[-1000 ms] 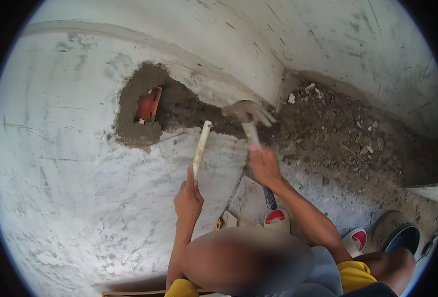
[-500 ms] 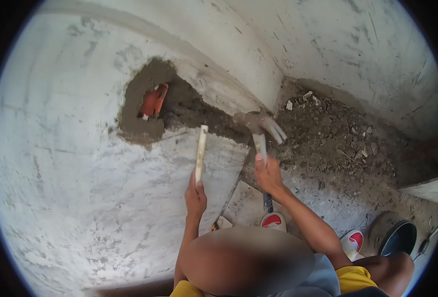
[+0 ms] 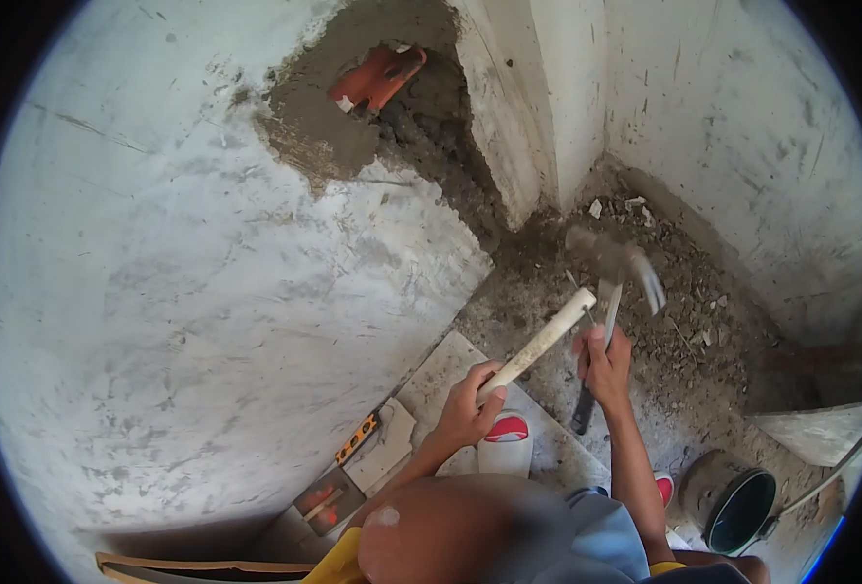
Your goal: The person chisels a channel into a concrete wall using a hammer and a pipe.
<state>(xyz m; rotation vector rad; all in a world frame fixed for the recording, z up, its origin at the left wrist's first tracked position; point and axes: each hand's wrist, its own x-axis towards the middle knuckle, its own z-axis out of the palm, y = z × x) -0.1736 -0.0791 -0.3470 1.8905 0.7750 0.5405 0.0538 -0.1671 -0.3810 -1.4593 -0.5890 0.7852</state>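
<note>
My left hand (image 3: 470, 409) is wrapped round the lower end of a whitish tube (image 3: 540, 341), which slants up to the right. In my right hand (image 3: 606, 362) is a claw hammer (image 3: 610, 304), gripped on its handle with the head up and blurred by motion. The upper end of the tube is close to the hammer's shaft, and whether they touch I cannot tell. An orange box (image 3: 380, 80) sits in a rough grey cavity (image 3: 314, 136) in the white wall, above and left of both hands.
Rubble (image 3: 689, 282) covers the floor in the corner. A dark bucket (image 3: 730, 501) stands at the lower right with a cable beside it. A yellow-and-black tool (image 3: 358, 438) and a box with a red picture (image 3: 329, 501) lie along the wall's foot.
The view has shifted, with the wall cavity now higher in it. The tube has gone from nearly upright to slanting right, closer to the hammer. Both hands keep their holds.
</note>
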